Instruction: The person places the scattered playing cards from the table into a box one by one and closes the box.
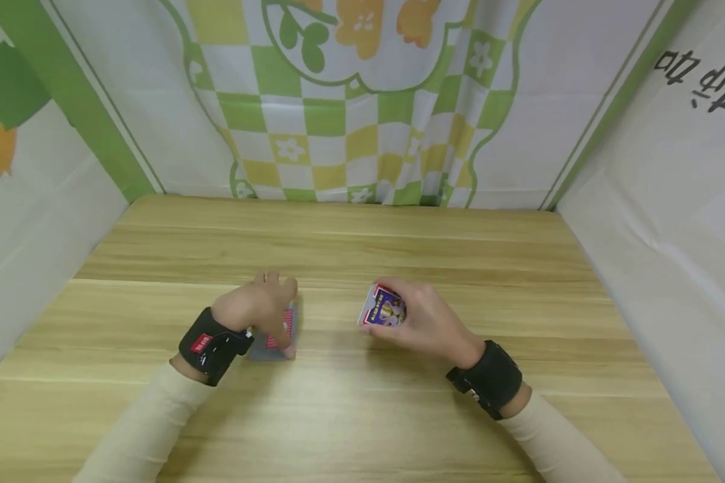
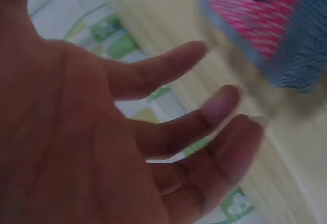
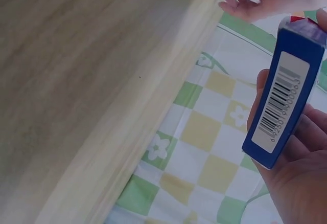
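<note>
My right hand holds a small card box above the table, thumb on one side and fingers on the other. The box has a purple picture front; in the right wrist view its blue narrow side carries a white barcode label. Over a flat, card-like piece with a red-and-white pattern and grey border, my left hand hovers with spread fingers. In the left wrist view, this patterned piece is blurred and apart from the visible fingers. The hand hides part of it in the head view.
Both hands are over a wooden table. A checked green, yellow and white cloth hangs behind its far edge. White sheets flank it on both sides. Each wrist wears a black strap.
</note>
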`<action>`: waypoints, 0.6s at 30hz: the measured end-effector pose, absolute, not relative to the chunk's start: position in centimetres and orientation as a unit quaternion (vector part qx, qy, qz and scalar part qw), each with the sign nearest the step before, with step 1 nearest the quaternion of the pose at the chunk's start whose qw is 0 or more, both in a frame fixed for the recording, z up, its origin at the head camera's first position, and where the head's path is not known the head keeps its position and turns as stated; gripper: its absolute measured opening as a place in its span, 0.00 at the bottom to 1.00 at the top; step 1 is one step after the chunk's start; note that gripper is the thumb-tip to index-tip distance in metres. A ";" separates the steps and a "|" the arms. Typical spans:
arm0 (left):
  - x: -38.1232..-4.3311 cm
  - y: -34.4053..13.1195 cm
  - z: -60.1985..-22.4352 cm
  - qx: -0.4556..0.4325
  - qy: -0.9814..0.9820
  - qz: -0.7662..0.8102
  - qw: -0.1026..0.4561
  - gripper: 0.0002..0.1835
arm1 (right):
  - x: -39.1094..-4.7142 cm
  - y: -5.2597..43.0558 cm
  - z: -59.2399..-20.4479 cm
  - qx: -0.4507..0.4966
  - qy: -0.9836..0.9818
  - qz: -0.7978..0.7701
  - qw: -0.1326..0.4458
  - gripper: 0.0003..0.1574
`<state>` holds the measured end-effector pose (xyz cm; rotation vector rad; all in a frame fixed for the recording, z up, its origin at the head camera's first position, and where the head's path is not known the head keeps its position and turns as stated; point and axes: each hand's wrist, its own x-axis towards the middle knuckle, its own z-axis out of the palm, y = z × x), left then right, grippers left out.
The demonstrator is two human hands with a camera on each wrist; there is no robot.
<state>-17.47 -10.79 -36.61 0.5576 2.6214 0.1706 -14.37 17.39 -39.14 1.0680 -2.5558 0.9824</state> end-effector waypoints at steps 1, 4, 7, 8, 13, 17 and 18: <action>-17.6 -10.9 -36.8 0.190 0.952 0.049 0.235 0.58 | -14.4 17.4 -39.1 0.360 -0.865 0.333 0.101 0.43; -17.9 -11.1 -37.3 0.177 0.954 0.054 0.236 0.61 | -14.4 17.4 -39.1 0.358 -0.866 0.334 0.102 0.43; -18.0 -11.1 -37.6 0.183 0.952 0.052 0.239 0.62 | -14.4 17.3 -39.1 0.359 -0.866 0.332 0.102 0.43; -18.0 -11.1 -37.7 0.184 0.952 0.050 0.240 0.63 | -14.3 17.3 -39.1 0.361 -0.866 0.331 0.101 0.43; -17.8 -10.8 -37.5 0.192 0.956 0.049 0.216 0.53 | -14.3 17.2 -39.2 0.370 -0.862 0.330 0.104 0.42; -17.5 -10.7 -36.8 0.219 0.951 0.073 0.204 0.33 | -14.3 17.1 -39.2 0.373 -0.860 0.333 0.103 0.42; -17.5 -10.8 -36.6 0.231 0.946 0.097 0.204 0.28 | -14.3 17.1 -39.2 0.374 -0.860 0.332 0.101 0.42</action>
